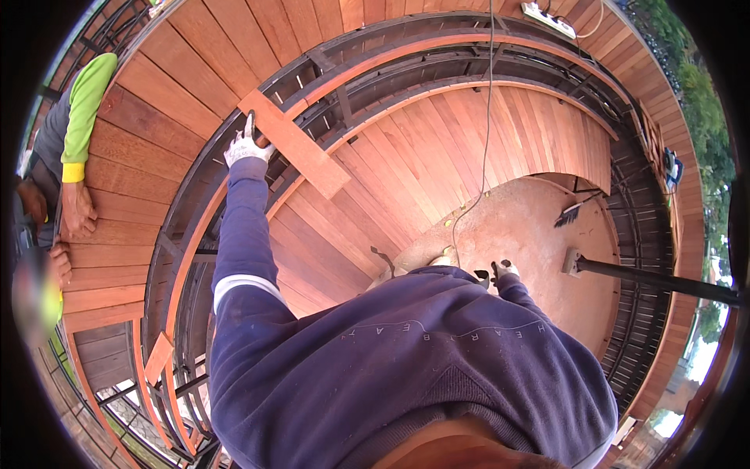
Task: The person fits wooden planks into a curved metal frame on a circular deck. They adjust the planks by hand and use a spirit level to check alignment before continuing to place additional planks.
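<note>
My gloved left hand (248, 142), on the outstretched left arm, grips the edge of a loose reddish wooden plank (297, 142) lying crosswise over the dark curved metal frame (328, 64). My gloved right hand (504, 272) is low beside my body, its fingers curled by a small dark item that I cannot make out. Under the plank, curved rows of fitted boards (414, 148) form a lower wooden tier.
A co-worker's lime sleeve (86, 109) and bare hands (78, 209) are on the upper deck at left. A cable (488, 117) hangs down to the round floor (531, 227). A power strip (547, 17), blue tool (673, 168) and black pole (648, 277) are also visible.
</note>
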The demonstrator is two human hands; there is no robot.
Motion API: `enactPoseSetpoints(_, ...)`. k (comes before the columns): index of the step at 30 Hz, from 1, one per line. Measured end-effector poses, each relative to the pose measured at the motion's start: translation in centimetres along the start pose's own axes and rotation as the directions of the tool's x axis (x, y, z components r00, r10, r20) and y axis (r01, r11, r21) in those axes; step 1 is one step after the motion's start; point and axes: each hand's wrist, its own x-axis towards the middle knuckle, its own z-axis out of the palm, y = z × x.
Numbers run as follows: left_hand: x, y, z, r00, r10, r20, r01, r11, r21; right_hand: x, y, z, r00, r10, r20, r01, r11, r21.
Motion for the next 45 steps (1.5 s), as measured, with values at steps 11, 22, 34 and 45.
enactPoseSetpoints(11, 0.0, 0.7, -0.4, 0.999, -0.019, 0.031, 0.020, 1.000, -0.012, -3.7, 8.6, -1.2, 0.998, -0.030, 0.049, 0.027, 0.997, 0.069)
enactPoseSetpoints(22, 2.6, -2.0, 2.8, 0.995, -0.058, -0.079, 0.056, 0.998, -0.021, -9.5, 5.0, -3.6, 0.986, -0.162, -0.049, 0.162, 0.987, -0.012)
enactPoseSetpoints(34, -4.6, 1.6, 1.6, 0.942, -0.268, -0.200, 0.305, 0.934, 0.187, -7.9, 28.3, -0.9, 0.986, 0.166, -0.033, -0.161, 0.980, 0.121)
enactPoseSetpoints(45, -35.0, 13.4, 24.4, 0.777, -0.397, 0.488, 0.518, 0.844, -0.137, -12.4, 38.9, -1.5, 0.984, 0.173, 0.033, -0.166, 0.853, 0.495)
